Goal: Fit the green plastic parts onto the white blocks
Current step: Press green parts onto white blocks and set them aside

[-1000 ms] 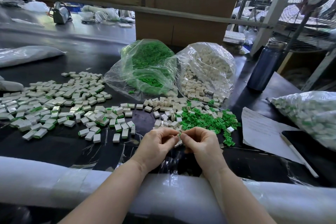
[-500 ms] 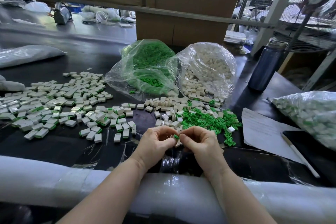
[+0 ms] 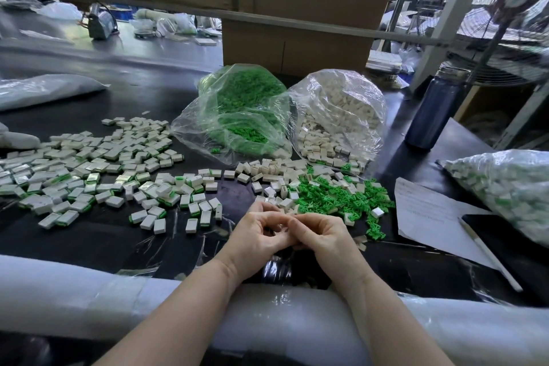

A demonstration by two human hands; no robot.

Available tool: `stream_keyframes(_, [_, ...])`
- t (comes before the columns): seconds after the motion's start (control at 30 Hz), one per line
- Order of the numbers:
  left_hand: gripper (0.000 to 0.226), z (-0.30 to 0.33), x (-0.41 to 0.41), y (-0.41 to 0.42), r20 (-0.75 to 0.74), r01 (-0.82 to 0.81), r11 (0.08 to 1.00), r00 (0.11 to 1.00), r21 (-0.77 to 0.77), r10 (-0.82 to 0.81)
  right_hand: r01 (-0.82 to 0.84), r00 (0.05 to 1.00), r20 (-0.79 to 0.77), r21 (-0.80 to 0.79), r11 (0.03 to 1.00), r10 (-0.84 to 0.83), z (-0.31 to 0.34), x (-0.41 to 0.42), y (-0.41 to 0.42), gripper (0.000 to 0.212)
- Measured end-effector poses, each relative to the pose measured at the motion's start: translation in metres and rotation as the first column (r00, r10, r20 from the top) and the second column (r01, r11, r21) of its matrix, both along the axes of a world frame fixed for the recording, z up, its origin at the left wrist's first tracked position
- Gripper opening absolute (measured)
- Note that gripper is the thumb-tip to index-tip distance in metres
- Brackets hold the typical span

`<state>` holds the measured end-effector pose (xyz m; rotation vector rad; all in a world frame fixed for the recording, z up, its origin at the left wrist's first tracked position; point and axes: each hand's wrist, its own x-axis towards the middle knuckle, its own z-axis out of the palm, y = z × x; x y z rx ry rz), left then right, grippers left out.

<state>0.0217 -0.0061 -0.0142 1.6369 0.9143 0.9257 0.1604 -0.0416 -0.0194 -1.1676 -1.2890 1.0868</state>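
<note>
Workshop bench, dark tabletop (image 3: 124,235), padded front edge wrapped in clear film; cardboard cartons and a floor fan behind. Stock on the bench: one clear bag of green plastic parts (image 3: 237,116), mouth open toward the worker; one clear bag of white blocks (image 3: 341,116) just beside it on the right, spilling blocks onto the table. Loose green parts (image 3: 341,202) lie heaped in front of the block bag, loose unfitted blocks (image 3: 273,175) just left of that heap. Finished pieces (image 3: 89,175), white with a green edge showing, are spread wide over the left of the bench; a further filled bag (image 3: 511,187) lies far right. Also present: a sheet of paper (image 3: 427,217), a pencil, a dark blue bottle (image 3: 433,110). Left hand (image 3: 255,235) and right hand (image 3: 323,235) are together near the front edge, fingers curled inward and touching at the tips; whatever they hold is hidden between them, so I cannot tell which hand has what. Handling, by judgement: both items small, light, rigid moulded plastic, smooth and apt to slip or scatter. Best taken by fingertip pinch, the block by its flat sides with its open slot left clear, the green part by its outer end.
</note>
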Motion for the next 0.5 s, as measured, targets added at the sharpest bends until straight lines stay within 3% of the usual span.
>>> stream_keyframes(0.5, [0.020,0.0030,-0.0006,-0.0021,-0.027,0.016,0.998,1.000,0.055,-0.015,-0.090,0.993,0.069,-0.028,0.996,0.092,0.0010,-0.0007,-0.0010,0.009])
